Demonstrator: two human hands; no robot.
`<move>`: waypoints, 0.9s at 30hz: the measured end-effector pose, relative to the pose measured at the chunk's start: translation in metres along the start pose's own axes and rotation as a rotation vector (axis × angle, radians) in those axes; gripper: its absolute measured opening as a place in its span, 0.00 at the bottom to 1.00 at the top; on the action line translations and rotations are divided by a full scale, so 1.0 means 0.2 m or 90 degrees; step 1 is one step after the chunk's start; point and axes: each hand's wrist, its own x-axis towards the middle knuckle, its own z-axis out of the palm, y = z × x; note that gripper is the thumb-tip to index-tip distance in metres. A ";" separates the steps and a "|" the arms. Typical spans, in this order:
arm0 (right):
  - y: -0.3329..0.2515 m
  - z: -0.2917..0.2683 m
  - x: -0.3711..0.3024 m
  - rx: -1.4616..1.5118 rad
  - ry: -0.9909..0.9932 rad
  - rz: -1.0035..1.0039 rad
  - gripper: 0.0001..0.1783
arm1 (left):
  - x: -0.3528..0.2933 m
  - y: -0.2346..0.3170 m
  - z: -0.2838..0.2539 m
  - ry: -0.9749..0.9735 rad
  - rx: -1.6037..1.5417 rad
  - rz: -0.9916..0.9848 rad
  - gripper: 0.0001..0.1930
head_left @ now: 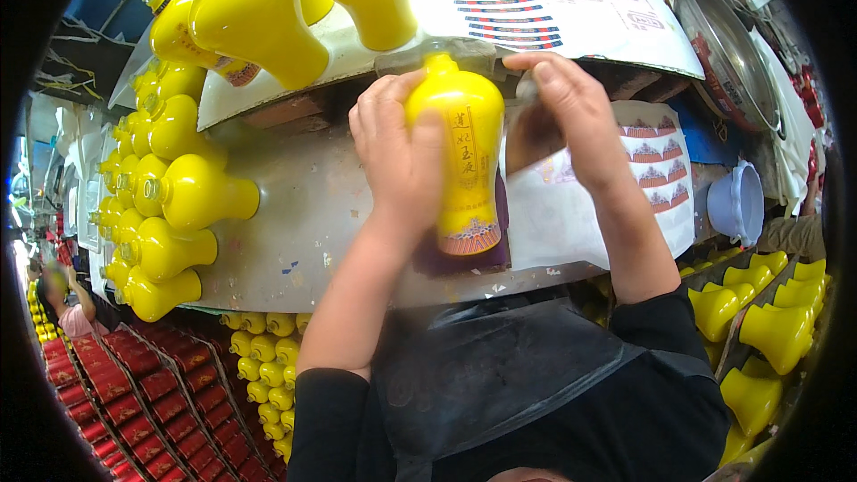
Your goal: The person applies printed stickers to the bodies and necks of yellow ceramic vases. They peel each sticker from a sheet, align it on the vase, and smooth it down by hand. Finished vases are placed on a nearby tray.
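Observation:
A glossy yellow bottle [471, 116] with dark lettering and a patterned band near its base lies on a purple cloth [446, 262] in front of me, its neck pointing away. My left hand [397, 147] grips the bottle along its left side. Just right of the bottle, my right hand [571, 116] is raised with fingers closed on a dark brown flat thing [534, 138], too blurred to name. A sheet of patterned decals [656, 156] lies on the table beside that hand.
Several yellow bottles [210, 187] lie stacked at the table's left; others [259, 18] stand on a raised white shelf [589, 31] bearing decal strips [509, 22]. At right are a blue-white bucket [736, 203], a metal basin [728, 45] and racked bottles [777, 330]. Another person [79, 308] is far left.

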 end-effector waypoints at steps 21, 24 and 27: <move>-0.02 0.07 0.09 -0.279 0.032 -0.357 0.17 | 0.03 0.04 0.00 -0.008 -0.080 -0.075 0.33; 0.01 0.10 0.06 -0.377 0.116 -0.415 0.18 | 0.06 0.05 0.00 -0.015 -0.095 -0.138 0.29; 0.04 0.13 0.06 -0.401 0.160 -0.429 0.18 | 0.09 0.05 0.01 -0.012 -0.096 -0.160 0.24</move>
